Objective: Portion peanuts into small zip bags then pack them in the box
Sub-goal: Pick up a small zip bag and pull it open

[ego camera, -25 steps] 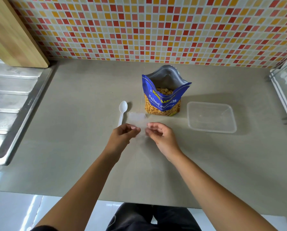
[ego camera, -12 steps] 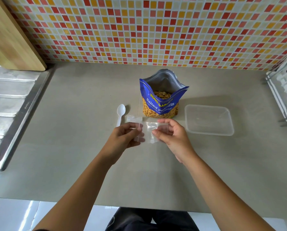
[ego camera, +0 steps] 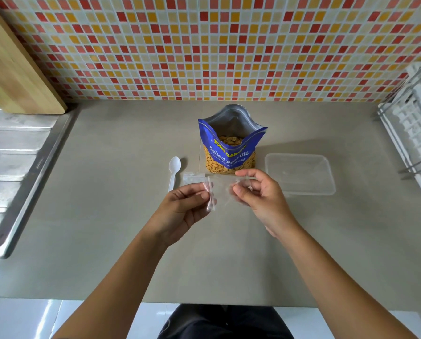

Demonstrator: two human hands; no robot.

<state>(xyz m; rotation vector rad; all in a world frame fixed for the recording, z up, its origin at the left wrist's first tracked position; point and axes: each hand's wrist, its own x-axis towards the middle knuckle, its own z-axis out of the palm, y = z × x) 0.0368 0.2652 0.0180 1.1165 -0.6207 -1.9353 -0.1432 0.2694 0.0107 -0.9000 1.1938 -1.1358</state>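
Head view: small clear zip bag [ego camera: 221, 190] pinched at left edge between thumb and curled fingers of left hand [ego camera: 183, 207], at right edge by fingertips of right hand [ego camera: 259, 199]. Held above countertop [ego camera: 101, 216], just in front of open peanut pouch [ego camera: 231, 152]; clear box [ego camera: 300, 178] right of pouch, white spoon [ego camera: 174, 170] left.

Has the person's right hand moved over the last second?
Yes. The right hand, pinching the zip bag, has shifted right: from in front of the peanut bag middle to its right corner, nearer the clear box.
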